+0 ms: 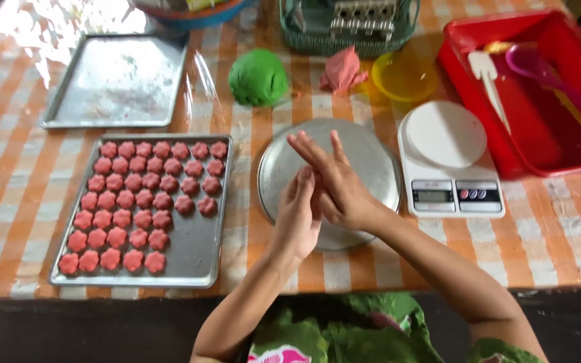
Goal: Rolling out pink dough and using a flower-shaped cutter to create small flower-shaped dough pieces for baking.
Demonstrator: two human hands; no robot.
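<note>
**Palms pressed together above the round plate**

The person's left hand (298,214) and right hand (334,185) meet palm to palm over the round metal plate (371,158), which lies on the table (8,175) straight in front of the body. The right hand lies on top, crossed over the left, its fingers (311,148) stretched flat and pointing up and to the left; the left hand's fingers point away from the body beneath it. Neither hand is curled in a grip. Whether anything sits between the palms cannot be told (the contact is hidden by the right hand).

The green dough ball (258,77) lies beyond the plate, up and to the left of the hands, well apart from them, and the smaller pink dough lump (342,70) sits almost straight ahead of the fingertips, just past the plate's far rim. The pink lump is nearer to the right hand. The tray of pink flower-shaped pieces (139,202) lies on the left-hand side, nearer to the left hand, with its long axis running away from the person.
</note>
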